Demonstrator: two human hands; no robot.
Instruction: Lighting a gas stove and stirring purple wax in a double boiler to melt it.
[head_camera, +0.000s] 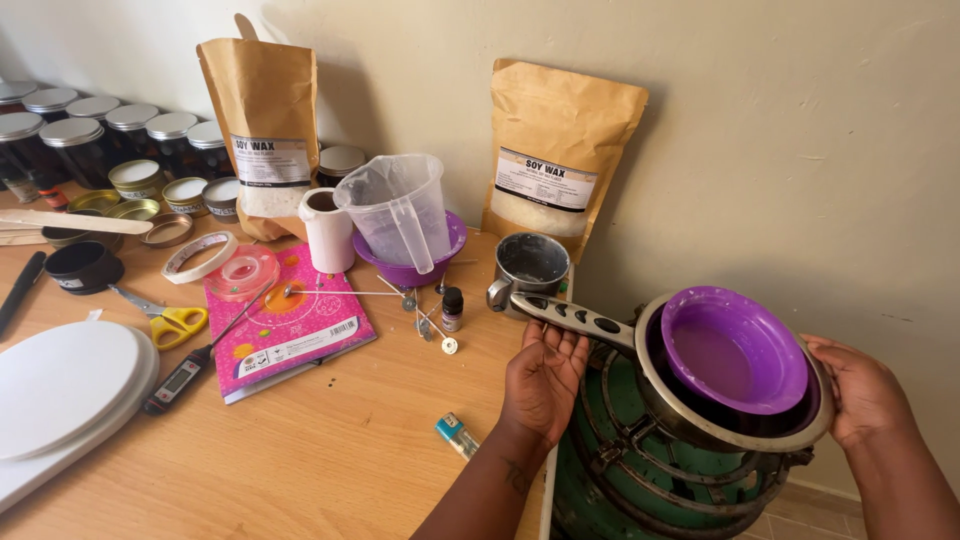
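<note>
A purple bowl (735, 350) sits inside a metal pan (790, 435) on a green gas burner (620, 470) just off the table's right edge. My left hand (543, 377) supports the pan's grey slotted handle (580, 318) from below. Cupped against the far right rim of the pan and bowl is my right hand (862, 388).
The wooden table (330, 450) carries two brown wax bags (555, 150), a clear measuring jug (397, 208) in a purple bowl, a metal pitcher (530, 265), a pink notebook (290, 320), yellow scissors (175, 322), a thermometer, tape rolls, jars, tins, wicks and small bottles.
</note>
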